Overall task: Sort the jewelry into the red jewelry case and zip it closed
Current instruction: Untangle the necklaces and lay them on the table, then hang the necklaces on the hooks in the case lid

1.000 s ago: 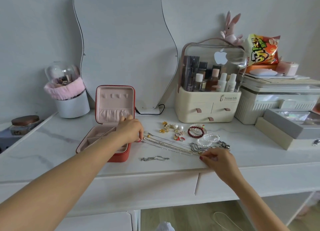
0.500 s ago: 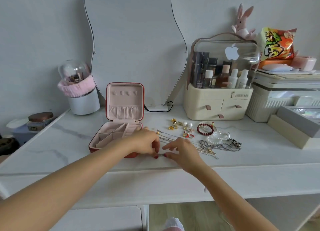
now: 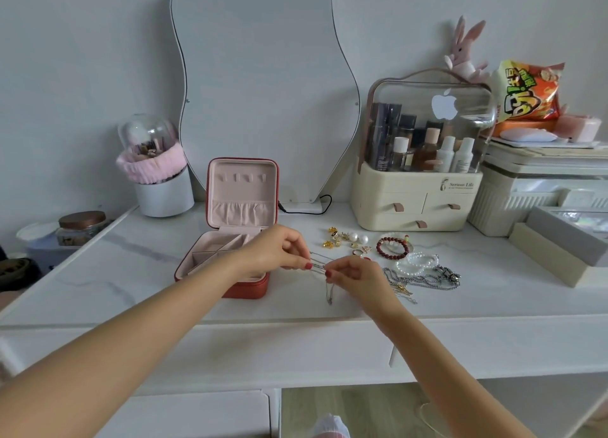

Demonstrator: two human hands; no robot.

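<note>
The red jewelry case (image 3: 246, 287) stands open on the white dresser, its pink lid upright and its compartments showing. My left hand (image 3: 274, 250) and my right hand (image 3: 355, 273) meet just right of the case. Both pinch a thin silver chain (image 3: 329, 289), raised off the top with its end dangling below. Further right lie gold earrings and pearl studs (image 3: 345, 237), a red bead bracelet (image 3: 392, 248), a pearl bracelet (image 3: 416, 262) and a heap of silver necklaces (image 3: 424, 279).
A wavy mirror (image 3: 263, 89) leans on the wall behind the case. A cream cosmetics organiser (image 3: 418, 204) stands at the back right, grey and beige boxes (image 3: 559, 250) at far right. A white brush holder (image 3: 164, 194) is at back left.
Both hands came together over the small silver chain at the front edge, pinched it and lifted it off the dresser top. The camera view shifted left.
</note>
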